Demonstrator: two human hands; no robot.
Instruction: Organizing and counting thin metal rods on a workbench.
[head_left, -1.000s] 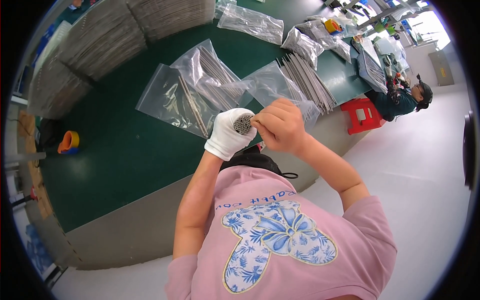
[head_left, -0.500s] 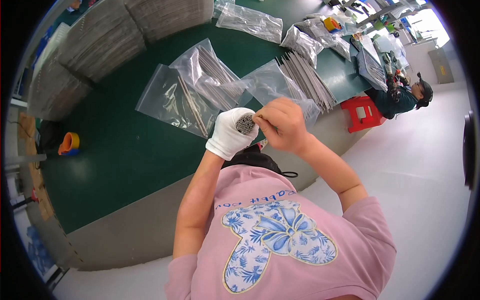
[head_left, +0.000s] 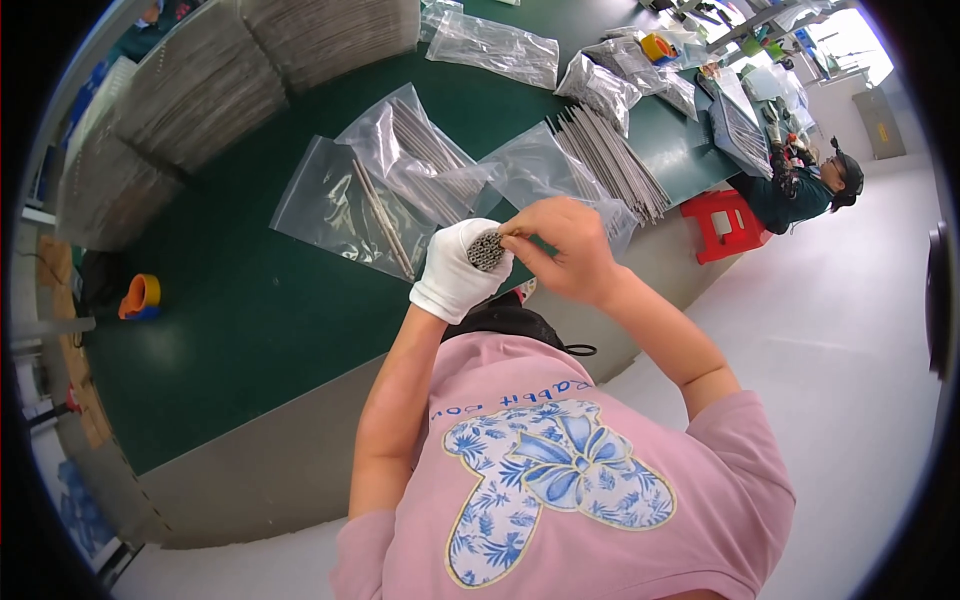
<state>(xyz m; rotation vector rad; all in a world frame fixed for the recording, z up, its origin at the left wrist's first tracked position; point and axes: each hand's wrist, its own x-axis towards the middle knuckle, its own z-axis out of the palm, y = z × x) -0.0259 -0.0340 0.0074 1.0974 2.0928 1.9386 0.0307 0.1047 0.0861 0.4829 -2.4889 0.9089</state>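
Observation:
My left hand (head_left: 452, 275), in a white glove, is wrapped round a bundle of thin metal tubes (head_left: 486, 252), its round ends facing up. Bare, my right hand (head_left: 562, 246) pinches at the right edge of the bundle's end; what lies between its thumb and forefinger is too small to make out. Just beyond my hands, clear plastic bags (head_left: 335, 205) lie on the green table (head_left: 240, 330). A few loose rods (head_left: 382, 220) rest on the nearest bag, and more rods lie in the bag behind it. Right of these is a pile of grey rods (head_left: 612, 160).
Wrapped grey stacks (head_left: 205, 85) stand at the back left. An orange tape roll (head_left: 140, 297) sits at the left, another tape roll (head_left: 657, 48) at the back right by filled bags (head_left: 598, 92). A co-worker (head_left: 800, 195) is at the far right, near a red stool (head_left: 722, 222).
Both hands keep nearly the same pose; the right fingers have shifted slightly to the left against the tube ends. The whole view has tilted a little.

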